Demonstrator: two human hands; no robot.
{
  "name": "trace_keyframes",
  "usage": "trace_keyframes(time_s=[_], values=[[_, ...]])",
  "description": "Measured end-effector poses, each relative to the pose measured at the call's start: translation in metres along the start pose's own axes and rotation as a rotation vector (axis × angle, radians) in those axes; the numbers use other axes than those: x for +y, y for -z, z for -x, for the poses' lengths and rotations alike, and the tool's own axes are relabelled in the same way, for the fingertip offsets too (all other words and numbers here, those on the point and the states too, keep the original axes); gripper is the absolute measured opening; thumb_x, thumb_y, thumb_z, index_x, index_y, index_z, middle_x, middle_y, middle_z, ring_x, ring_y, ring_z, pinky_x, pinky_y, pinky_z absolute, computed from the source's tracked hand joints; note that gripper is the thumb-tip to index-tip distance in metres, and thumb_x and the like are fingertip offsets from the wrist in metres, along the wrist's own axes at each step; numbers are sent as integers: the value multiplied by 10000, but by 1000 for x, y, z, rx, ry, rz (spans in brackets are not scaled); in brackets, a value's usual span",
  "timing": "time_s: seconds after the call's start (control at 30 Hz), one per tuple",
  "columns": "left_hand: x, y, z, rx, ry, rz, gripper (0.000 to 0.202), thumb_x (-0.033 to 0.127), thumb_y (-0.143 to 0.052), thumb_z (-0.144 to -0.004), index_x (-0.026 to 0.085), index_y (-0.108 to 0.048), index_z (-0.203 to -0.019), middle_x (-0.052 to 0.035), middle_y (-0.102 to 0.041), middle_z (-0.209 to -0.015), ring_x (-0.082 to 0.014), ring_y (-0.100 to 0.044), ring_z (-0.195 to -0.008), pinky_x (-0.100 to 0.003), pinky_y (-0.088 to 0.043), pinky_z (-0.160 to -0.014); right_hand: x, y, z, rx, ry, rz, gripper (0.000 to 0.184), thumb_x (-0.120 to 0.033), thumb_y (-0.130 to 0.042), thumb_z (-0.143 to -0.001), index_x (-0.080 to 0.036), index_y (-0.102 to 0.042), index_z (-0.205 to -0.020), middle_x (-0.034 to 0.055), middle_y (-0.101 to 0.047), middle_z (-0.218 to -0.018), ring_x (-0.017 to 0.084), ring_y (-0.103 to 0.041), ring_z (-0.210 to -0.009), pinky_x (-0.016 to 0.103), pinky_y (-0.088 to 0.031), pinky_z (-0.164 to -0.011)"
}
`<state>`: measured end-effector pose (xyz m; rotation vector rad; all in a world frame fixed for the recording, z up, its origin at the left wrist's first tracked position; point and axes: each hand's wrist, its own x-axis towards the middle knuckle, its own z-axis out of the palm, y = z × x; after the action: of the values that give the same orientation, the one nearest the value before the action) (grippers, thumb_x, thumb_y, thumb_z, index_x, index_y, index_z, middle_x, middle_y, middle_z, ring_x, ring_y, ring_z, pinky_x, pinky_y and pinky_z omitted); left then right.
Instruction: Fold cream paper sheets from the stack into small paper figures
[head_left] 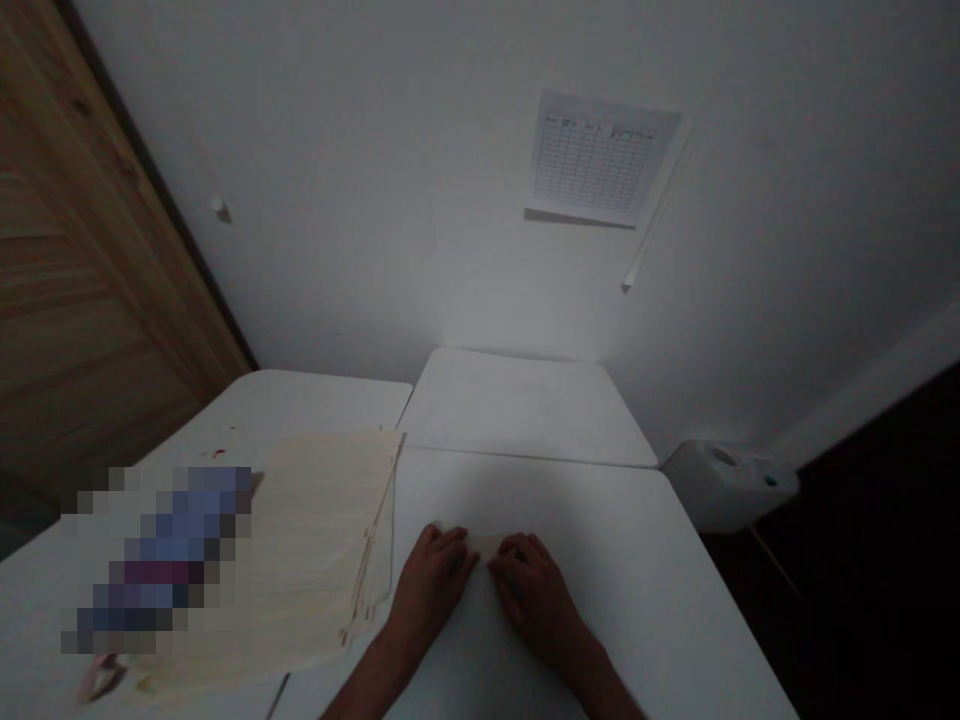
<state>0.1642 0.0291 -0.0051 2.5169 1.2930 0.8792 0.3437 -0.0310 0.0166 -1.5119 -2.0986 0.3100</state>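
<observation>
Both my hands are over the white table, close together. My left hand [439, 570] has its fingers curled down onto one end of a small pale cream piece [486, 545], thin sheet or cloth, I cannot tell which. At its other end, my right hand [529, 580] pinches with bent fingers. Only a short stretch of the piece shows between the hands; the rest is hidden under the fingers. Left of my hands lies a stack of cream sheets [322, 530] with uneven, slightly fanned right edges.
A pixelated, bluish object [176, 540] lies on the stack's left side. Gaps run between the white table tops [525, 410]. Behind them rises a wall with a printed chart [596, 155]. A white container [727, 485] stands beyond the right edge; a wooden door [90, 280] is at left.
</observation>
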Motion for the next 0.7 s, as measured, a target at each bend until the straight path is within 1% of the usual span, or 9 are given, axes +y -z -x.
trace_keyframes(time_s=[0.13, 0.2, 0.3, 0.53, 0.7], values=[[-1, 0, 0, 13, -19, 12, 98, 194, -637, -832, 198, -673, -741, -45, -696, -1014, -229, -571, -895, -417, -511, -836, 4, 1, -1, -24, 17, 54, 332, -113, -542, -856, -276, -611, -1136, 53, -543, -1036, 202, -485, -948, 334, -420, -860], [-2, -2, 1, 13, -24, 6, 71, 215, -654, -823, 193, -672, -757, -52, -692, -1019, -238, -572, -910, -429, -507, -847, 6, 2, 0, -34, 12, 100, 372, -119, -573, -835, -308, -610, -1152, 48, -540, -1046, 209, -479, -953, 347, -406, -867], [-2, -4, 3, -4, -20, -13, 68, 241, -677, -808, 184, -666, -774, -66, -686, -1050, -255, -570, -934, -435, -512, -843, 9, 2, 1, -20, -38, 160, 321, -142, -581, -841, -317, -634, -1105, 41, -543, -1003, 208, -479, -941, 344, -389, -855], [0, -2, 3, 5, -25, -29, 74, 263, -651, -820, 197, -656, -788, -58, -679, -1055, -255, -583, -928, -438, -515, -839, 13, 5, -6, 24, -129, 274, 195, -192, -527, -906, -272, -645, -1038, 42, -541, -933, 196, -489, -908, 320, -369, -824], [0, -3, 6, -3, -27, -34, 84, 230, -603, -849, 191, -669, -814, -69, -679, -1079, -258, -586, -959, -451, -506, -861, 14, 3, -11, 70, -160, 346, 149, -233, -502, -928, -244, -639, -985, 50, -544, -911, 204, -493, -896, 332, -368, -814]])
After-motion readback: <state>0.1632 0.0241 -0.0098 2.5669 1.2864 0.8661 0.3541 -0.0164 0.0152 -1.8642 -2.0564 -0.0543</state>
